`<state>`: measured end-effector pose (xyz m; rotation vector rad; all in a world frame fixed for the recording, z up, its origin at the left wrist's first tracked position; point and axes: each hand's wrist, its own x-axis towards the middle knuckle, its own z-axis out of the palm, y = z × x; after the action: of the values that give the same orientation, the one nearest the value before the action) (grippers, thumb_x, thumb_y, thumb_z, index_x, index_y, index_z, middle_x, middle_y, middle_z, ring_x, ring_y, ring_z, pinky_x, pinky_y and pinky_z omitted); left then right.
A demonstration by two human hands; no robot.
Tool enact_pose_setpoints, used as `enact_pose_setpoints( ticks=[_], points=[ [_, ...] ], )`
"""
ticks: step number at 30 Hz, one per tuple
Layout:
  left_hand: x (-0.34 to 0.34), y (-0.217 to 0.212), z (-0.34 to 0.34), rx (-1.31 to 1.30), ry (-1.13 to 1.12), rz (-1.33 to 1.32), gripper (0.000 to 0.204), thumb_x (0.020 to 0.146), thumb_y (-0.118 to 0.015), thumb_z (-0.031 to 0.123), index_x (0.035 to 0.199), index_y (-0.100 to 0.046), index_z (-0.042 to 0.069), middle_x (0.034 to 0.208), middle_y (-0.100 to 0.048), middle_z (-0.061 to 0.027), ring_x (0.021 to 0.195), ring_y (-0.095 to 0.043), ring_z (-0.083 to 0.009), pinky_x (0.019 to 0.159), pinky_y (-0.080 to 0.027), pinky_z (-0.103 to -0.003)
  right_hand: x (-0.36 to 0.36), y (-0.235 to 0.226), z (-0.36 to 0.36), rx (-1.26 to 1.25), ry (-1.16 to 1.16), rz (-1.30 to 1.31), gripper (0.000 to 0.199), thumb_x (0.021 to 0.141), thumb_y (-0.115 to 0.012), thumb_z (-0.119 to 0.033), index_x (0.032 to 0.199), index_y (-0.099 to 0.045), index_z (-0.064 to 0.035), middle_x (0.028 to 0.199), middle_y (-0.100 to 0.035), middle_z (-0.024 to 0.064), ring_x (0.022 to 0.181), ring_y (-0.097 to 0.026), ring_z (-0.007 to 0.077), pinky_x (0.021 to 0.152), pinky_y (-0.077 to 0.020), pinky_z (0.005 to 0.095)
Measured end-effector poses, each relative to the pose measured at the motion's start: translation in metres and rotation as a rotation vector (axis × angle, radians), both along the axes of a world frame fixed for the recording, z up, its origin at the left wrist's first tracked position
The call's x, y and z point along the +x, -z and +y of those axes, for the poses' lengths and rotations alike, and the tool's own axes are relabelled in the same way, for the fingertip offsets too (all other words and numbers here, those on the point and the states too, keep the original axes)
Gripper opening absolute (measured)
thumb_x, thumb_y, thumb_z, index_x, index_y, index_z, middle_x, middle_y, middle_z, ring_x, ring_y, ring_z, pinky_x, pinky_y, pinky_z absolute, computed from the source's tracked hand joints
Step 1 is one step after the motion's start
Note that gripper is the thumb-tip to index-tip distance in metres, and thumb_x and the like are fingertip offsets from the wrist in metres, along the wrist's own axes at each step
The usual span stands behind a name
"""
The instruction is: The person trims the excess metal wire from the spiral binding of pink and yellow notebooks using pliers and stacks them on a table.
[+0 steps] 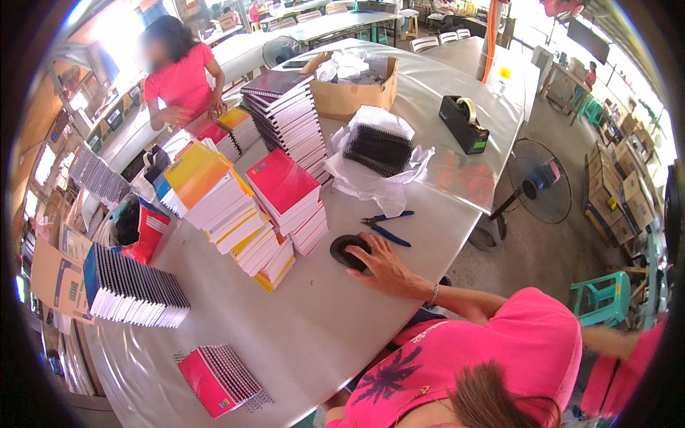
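Observation:
On the tabletop, my right hand [383,265] closes its fingers and thumb over a roll of black tape [340,250] that lies flat. A pair of cutting pliers with blue handles [391,232] rests just beyond my fingers. To the left of the tape rise tall stacks of spiral notebooks, one with red covers [284,182] and one with yellow covers [198,175]. Behind them is a higher pile of dark-covered notebooks [292,118]. Black binding coils [378,150] sit on crumpled white paper [371,191]. My left hand is out of view.
A black tape dispenser [464,125] and an open cardboard box [349,96] stand farther back. Near left are more notebooks, blue [135,289] and red [221,378]. Across the table a co-worker [182,82] handles notebooks. A floor fan [531,187] and green stool [601,299] are right.

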<state>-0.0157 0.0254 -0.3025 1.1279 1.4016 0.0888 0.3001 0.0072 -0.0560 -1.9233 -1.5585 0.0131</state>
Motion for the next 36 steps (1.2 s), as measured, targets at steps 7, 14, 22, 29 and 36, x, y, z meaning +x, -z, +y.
enact_pose_setpoints(
  ticks=[7,14,22,29,36],
  points=[
    [0.003,-0.011,-0.011,-0.013,0.011,-0.004,0.057,0.092,-0.063,0.034,0.139,-0.046,0.006,0.135,-0.051,-0.0111,0.123,-0.05,-0.0245,0.1,-0.043,-0.038,0.006,-0.016,-0.004,0.216,-0.056,0.15,0.035,0.087,-0.07,-0.026,0.116,-0.059,-0.0105,0.134,-0.043,0.0179,0.127,-0.04,0.0376,0.106,-0.0331,0.0471],
    [-0.014,-0.042,-0.03,-0.023,0.076,-0.037,0.059,0.092,-0.064,0.034,0.14,-0.045,0.007,0.137,-0.05,-0.0111,0.124,-0.049,-0.0255,0.101,-0.042,-0.038,0.047,-0.048,0.04,0.571,0.032,0.254,0.01,0.088,-0.063,-0.007,0.097,-0.064,-0.0023,0.099,-0.061,0.0123,0.102,-0.056,0.0306,0.089,-0.0431,0.0376],
    [-0.029,-0.11,-0.057,-0.083,0.222,-0.057,0.061,0.091,-0.065,0.035,0.141,-0.044,0.007,0.14,-0.048,-0.0111,0.126,-0.048,-0.0266,0.103,-0.042,-0.039,0.052,-0.121,0.12,0.416,-0.102,0.724,0.039,0.093,-0.064,-0.031,0.117,-0.058,-0.0001,0.09,-0.06,0.0067,0.078,-0.054,0.013,0.066,-0.0438,0.0258],
    [-0.024,-0.205,-0.059,-0.129,0.445,-0.07,0.063,0.09,-0.066,0.035,0.142,-0.043,0.007,0.143,-0.046,-0.0111,0.128,-0.047,-0.0275,0.104,-0.041,-0.04,0.059,-0.118,0.146,0.172,-0.219,0.771,0.055,0.087,-0.069,-0.035,0.124,-0.055,0.0044,0.087,-0.062,0.0082,0.069,-0.057,0.011,0.057,-0.048,0.027],
    [-0.001,-0.307,-0.039,0.129,0.639,-0.171,0.061,0.09,-0.065,0.039,0.139,-0.047,0.008,0.134,-0.055,-0.0158,0.122,-0.055,-0.0282,0.1,-0.044,-0.038,0.084,-0.131,0.138,-0.093,-0.251,0.942,0.055,0.088,-0.069,-0.033,0.129,-0.054,0.0,0.106,-0.064,0.0051,0.09,-0.059,0.0113,0.074,-0.0499,0.0261]
  ],
)
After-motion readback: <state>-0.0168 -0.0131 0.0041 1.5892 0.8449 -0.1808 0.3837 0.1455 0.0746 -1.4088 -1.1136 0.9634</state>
